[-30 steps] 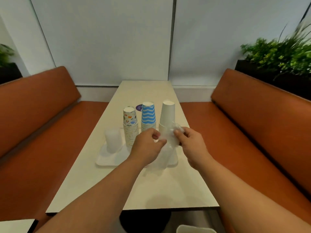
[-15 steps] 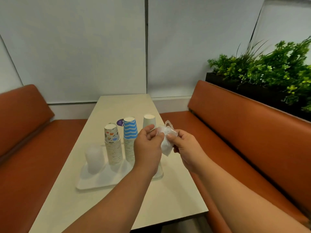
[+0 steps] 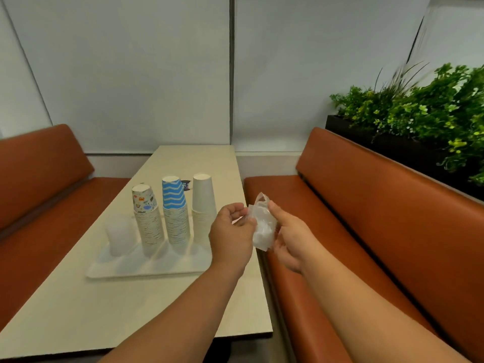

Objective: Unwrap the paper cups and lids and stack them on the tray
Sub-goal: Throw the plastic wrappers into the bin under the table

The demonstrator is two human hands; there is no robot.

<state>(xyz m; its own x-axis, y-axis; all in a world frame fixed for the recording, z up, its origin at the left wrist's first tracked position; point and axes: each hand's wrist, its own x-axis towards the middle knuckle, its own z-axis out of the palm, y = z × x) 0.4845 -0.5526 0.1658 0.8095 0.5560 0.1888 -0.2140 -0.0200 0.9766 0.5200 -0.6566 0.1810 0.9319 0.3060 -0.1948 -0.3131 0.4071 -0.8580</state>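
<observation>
A white tray [image 3: 146,268] on the table carries a stack of clear lids [image 3: 120,235] and three upturned cup stacks: a patterned stack [image 3: 148,218], a blue wavy stack [image 3: 176,213] and a plain white stack [image 3: 203,208]. Over the table's right edge, a crumpled clear plastic wrapper [image 3: 263,229] hangs between my hands. My right hand [image 3: 290,237] holds it with thumb on top and fingers curled beneath. My left hand [image 3: 231,235] touches its left side with curled fingertips.
The cream table [image 3: 131,310] runs away from me between two orange benches, one on the left [image 3: 39,205] and one on the right [image 3: 366,218]. A black planter with green plants [image 3: 419,121] stands behind the right bench. A small dark sticker [image 3: 186,185] lies behind the cups.
Both hands have drifted right, from in front of the white cup stack to the table's right edge. The wrapper has been scrunched from a long loose sleeve into a compact wad.
</observation>
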